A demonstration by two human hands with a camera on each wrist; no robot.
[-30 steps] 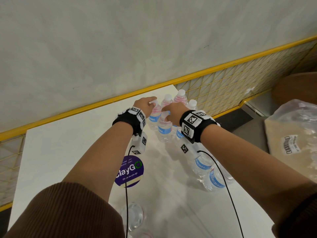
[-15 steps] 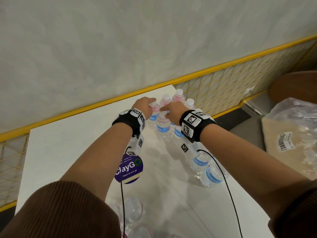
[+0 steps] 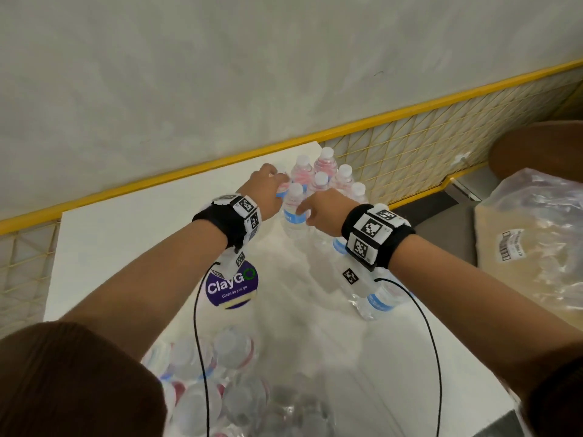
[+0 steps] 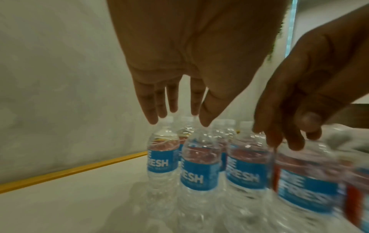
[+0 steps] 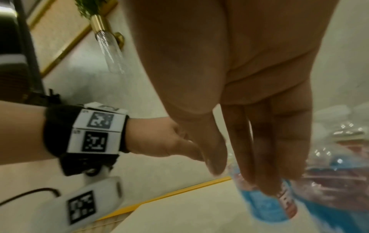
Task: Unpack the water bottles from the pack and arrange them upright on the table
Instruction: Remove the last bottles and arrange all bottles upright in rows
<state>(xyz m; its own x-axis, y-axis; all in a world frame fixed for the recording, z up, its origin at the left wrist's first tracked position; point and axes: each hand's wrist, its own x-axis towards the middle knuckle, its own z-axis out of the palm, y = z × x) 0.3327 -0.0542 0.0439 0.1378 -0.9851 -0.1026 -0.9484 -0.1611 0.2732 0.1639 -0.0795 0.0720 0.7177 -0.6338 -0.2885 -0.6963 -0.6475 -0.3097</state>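
Several clear water bottles [image 3: 320, 179] with blue labels stand upright in a tight cluster at the table's far right corner, also in the left wrist view [image 4: 199, 167]. My left hand [image 3: 268, 192] hovers at the cluster's left side, fingers [image 4: 151, 108] straight just above the caps, holding nothing. My right hand [image 3: 310, 212] is beside the front bottle [image 3: 294, 212], its straight fingers [image 5: 265, 165] brushing that blue-labelled bottle [image 5: 265, 208] without curling round it. The shrink-wrapped pack [image 3: 220, 389] with more bottles lies near my body. Loose bottles [image 3: 378, 301] lie on their sides under my right forearm.
A purple ClayGo sticker [image 3: 232, 285] is on the white table [image 3: 126, 241]. A yellow mesh rail [image 3: 410, 146] runs along the far edge. A crumpled plastic bag [image 3: 536, 247] and a brown round seat [image 3: 542, 143] sit to the right.
Both hands have come off the bottle caps and drawn back slightly towards me, fingers straightening. The view has tipped down, showing more of the pack.
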